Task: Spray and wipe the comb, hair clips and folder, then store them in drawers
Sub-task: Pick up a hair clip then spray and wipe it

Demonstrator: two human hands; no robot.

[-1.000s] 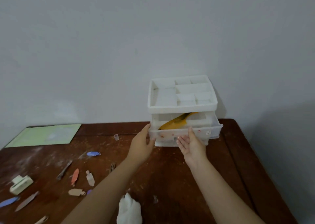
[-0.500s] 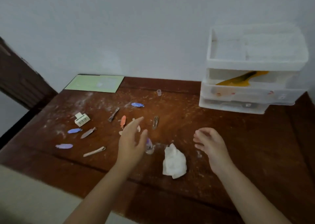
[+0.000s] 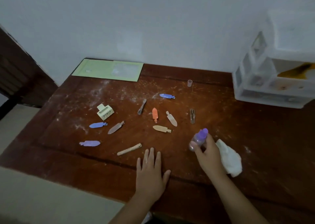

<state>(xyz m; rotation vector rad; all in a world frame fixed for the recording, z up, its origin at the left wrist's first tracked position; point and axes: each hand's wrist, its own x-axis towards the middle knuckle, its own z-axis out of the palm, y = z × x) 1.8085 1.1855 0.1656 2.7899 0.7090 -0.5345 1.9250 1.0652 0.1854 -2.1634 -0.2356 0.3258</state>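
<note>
1. Head view: dusty brown table (image 3: 238, 138) stood against a pale wall, the green folder (image 3: 109, 69) at its far left corner, likely awaiting its turn.
2. Hair clips (image 3: 154, 115) lay scattered mid-table, spread for spraying.
3. Right hand (image 3: 208, 153) gripped the spray bottle (image 3: 198, 139) beside the cloth (image 3: 229, 159); left hand (image 3: 150, 171) rested flat, fingers straight.
4. Comb (image 3: 296, 71) lay in the drawers (image 3: 272, 94) at the far right edge.
</note>
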